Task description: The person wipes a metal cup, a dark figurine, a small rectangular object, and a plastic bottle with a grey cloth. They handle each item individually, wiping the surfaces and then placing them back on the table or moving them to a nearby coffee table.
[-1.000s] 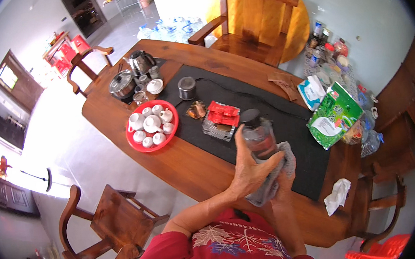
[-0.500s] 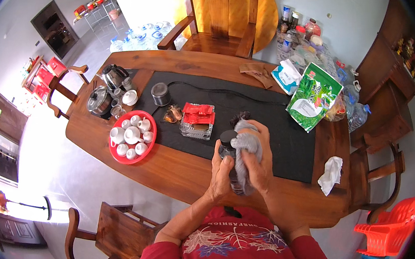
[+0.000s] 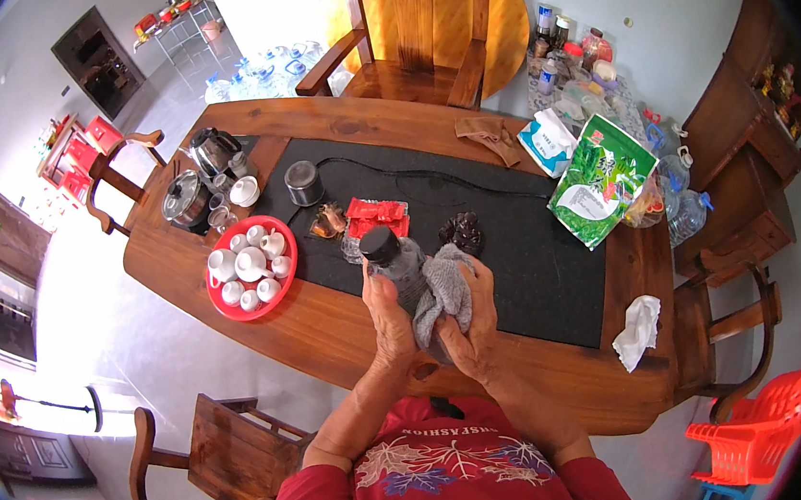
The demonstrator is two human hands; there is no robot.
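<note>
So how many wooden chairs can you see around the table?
4: a big armchair at the far side, one at the far left end, one near left, one at the right end. Others may be hidden.

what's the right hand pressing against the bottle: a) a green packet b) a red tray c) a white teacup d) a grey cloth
d, the right hand holds a grey cloth against the side of the dark-capped bottle, which the left hand grips.
</note>
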